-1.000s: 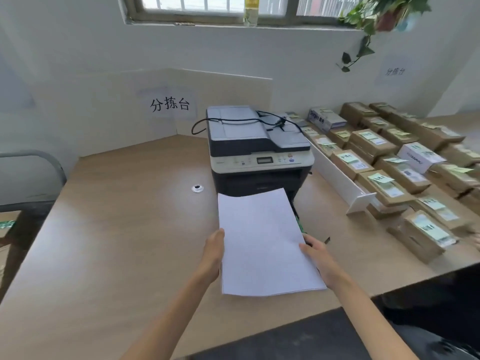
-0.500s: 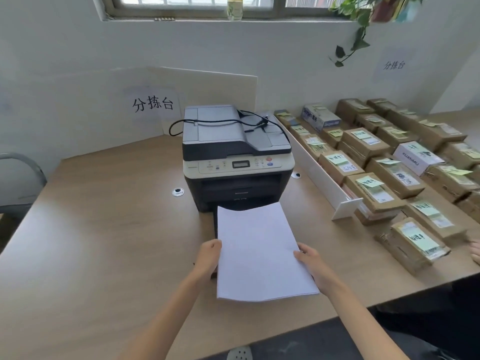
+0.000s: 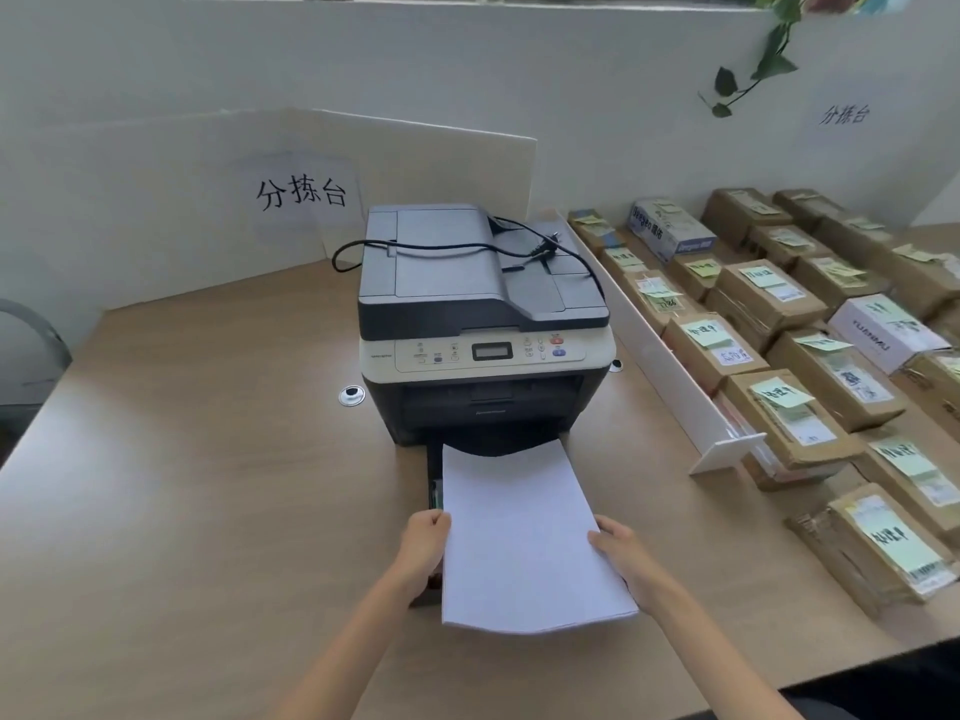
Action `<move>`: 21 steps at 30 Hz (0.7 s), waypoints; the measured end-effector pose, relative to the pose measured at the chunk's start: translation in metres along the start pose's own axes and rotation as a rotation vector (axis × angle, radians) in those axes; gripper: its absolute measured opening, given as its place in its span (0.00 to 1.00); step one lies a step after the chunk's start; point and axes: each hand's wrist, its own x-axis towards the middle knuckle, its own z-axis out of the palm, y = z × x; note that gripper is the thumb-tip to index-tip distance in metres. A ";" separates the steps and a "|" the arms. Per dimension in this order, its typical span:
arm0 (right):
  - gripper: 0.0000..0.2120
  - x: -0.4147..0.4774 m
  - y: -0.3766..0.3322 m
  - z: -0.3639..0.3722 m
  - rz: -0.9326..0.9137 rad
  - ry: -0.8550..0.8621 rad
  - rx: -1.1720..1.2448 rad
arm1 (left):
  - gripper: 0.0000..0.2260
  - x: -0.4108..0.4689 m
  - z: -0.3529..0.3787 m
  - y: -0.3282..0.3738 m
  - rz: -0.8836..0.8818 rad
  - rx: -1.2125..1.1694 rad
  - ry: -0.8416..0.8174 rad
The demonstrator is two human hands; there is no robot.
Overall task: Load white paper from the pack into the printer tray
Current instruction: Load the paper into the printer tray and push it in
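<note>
1. Head view: a stack of white paper (image 3: 524,537) is held by its two long edges, the left hand (image 3: 423,545) on one and the right hand (image 3: 621,556) on the other, fingers curled under and closed on it.
2. Its long axis is aimed straight at the printer (image 3: 483,324), the far edge lying at the dark opening, over the pulled-out tray (image 3: 434,485); the sheets extend away from both hands, which are about equally near.
3. Most of the tray is covered by the paper, so the guides cannot be made out; whether the stack rests in it cannot be told. No pack is seen on the desk (image 3: 208,485).
</note>
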 end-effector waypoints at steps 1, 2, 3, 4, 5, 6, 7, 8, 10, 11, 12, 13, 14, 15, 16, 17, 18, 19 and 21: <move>0.13 0.006 -0.001 -0.002 0.008 -0.002 -0.004 | 0.17 0.005 0.002 0.000 -0.013 0.001 -0.001; 0.12 0.012 -0.002 -0.004 0.015 -0.008 -0.009 | 0.16 0.009 0.003 0.001 -0.021 0.005 0.001; 0.12 0.018 -0.003 -0.007 0.023 -0.016 -0.011 | 0.15 0.013 0.006 0.002 -0.027 0.007 0.006; 0.12 0.023 -0.004 -0.009 0.033 -0.024 -0.011 | 0.14 0.016 0.008 0.003 -0.034 0.007 0.010; 0.12 0.028 -0.006 -0.011 0.042 -0.032 -0.008 | 0.13 0.019 0.011 0.005 -0.041 0.002 0.016; 0.12 0.033 -0.008 -0.013 0.049 -0.040 -0.007 | 0.13 0.023 0.013 0.006 -0.049 -0.007 0.024; 0.12 0.039 -0.009 -0.015 0.056 -0.050 -0.008 | 0.12 0.027 0.016 0.007 -0.060 -0.015 0.033; 0.12 0.043 -0.011 -0.016 0.059 -0.055 -0.010 | 0.13 0.029 0.017 0.008 -0.069 -0.016 0.041; 0.13 0.052 -0.015 -0.016 0.064 -0.075 -0.024 | 0.17 0.035 0.019 0.009 -0.083 0.003 0.064; 0.13 0.056 -0.018 -0.016 0.070 -0.089 -0.038 | 0.18 0.040 0.020 0.009 -0.089 0.017 0.079; 0.13 0.060 -0.019 -0.016 0.078 -0.099 -0.049 | 0.19 0.043 0.021 0.010 -0.096 0.029 0.091; 0.13 0.065 -0.021 -0.016 0.086 -0.102 -0.053 | 0.20 0.046 0.022 0.010 -0.103 0.040 0.103; 0.13 0.068 -0.022 -0.016 0.091 -0.105 -0.053 | 0.20 0.049 0.023 0.010 -0.105 0.051 0.117; 0.13 0.072 -0.022 -0.015 0.093 -0.110 -0.051 | 0.20 0.052 0.023 0.010 -0.100 0.064 0.133; 0.14 0.075 -0.021 -0.014 0.096 -0.109 -0.051 | 0.20 0.055 0.024 0.009 -0.090 0.083 0.146; 0.14 0.078 -0.020 -0.013 0.100 -0.102 -0.053 | 0.20 0.057 0.025 0.008 -0.076 0.109 0.157; 0.14 0.081 -0.019 -0.012 0.104 -0.091 -0.055 | 0.20 0.059 0.026 0.007 -0.055 0.137 0.166; 0.14 0.083 -0.018 -0.011 0.107 -0.084 -0.054 | 0.20 0.060 0.028 0.006 -0.029 0.161 0.174; 0.15 0.087 -0.015 -0.011 0.098 -0.081 -0.047 | 0.21 0.061 0.029 0.005 0.013 0.188 0.187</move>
